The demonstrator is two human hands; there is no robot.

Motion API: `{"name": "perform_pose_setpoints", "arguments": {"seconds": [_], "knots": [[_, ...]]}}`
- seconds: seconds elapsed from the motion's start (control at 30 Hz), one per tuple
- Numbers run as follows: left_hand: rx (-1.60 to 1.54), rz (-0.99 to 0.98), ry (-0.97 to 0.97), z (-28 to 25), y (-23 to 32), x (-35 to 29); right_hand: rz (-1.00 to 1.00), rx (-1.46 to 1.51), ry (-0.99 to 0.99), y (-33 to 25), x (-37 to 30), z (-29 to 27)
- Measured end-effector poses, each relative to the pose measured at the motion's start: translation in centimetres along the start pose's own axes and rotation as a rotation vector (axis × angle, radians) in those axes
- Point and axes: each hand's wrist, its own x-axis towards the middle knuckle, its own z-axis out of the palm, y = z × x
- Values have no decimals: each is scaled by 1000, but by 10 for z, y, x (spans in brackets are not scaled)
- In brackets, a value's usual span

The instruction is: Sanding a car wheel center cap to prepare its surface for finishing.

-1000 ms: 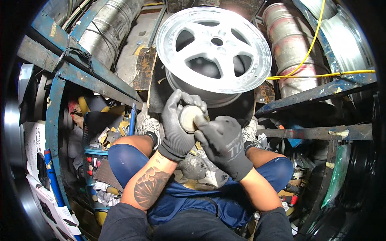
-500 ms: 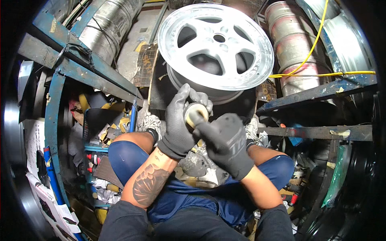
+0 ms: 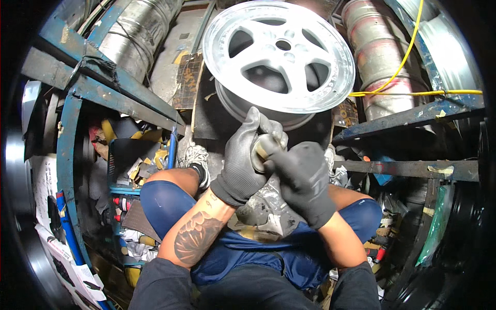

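In front of my lap, my left hand (image 3: 238, 168), in a grey work glove, wraps round a small, round, cup-like piece (image 3: 258, 158) with a pale rim. Its round face is turned toward my right hand (image 3: 310, 181), which wears a matching glove. That hand is curled, its leading fingers pressed at the piece's face and slightly smeared by motion. Whether it grips something small is hidden. Just beyond both hands, a silver-white alloy wheel (image 3: 292, 75) with several spokes lies face up and tilted. A second rim (image 3: 227, 106) shows under it; neither hand grips the wheel.
Blue metal frames (image 3: 124, 103) stand left and right. Stacked wheel barrels (image 3: 374, 57) flank the wheel, and a yellow cable (image 3: 413, 94) crosses at the right. A bin of sandpaper scraps (image 3: 139, 170) sits by my left knee. Grey rags (image 3: 266, 209) lie between my legs.
Both hands have shifted slightly right with the round piece. My right fingers have moved across its face, covering more of it. The view has shifted a little.
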Motion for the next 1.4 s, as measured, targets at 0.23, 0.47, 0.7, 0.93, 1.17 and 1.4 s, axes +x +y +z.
{"name": "perform_pose_setpoints", "arguments": {"seconds": [0.23, 0.47, 0.7, 0.93, 1.17, 1.4], "knots": [[27, 102, 22, 10, 1, -1, 48, 100, 21, 9, -1, -6], [97, 92, 14, 8, 6, -2, 39, -26, -36, 10, -9, -8], [68, 105, 77, 10, 2, 1, 40, -48, -37, 11, -7, -10], [-230, 39, -207, 9, 26, 3, 188, 376, 12, 2, -23, -26], [-165, 7, -21, 11, 22, -3, 175, 257, 181, 8, -23, -22], [-93, 40, 37, 6, 16, -5, -14, 188, 57, -3, -9, -12]]}}
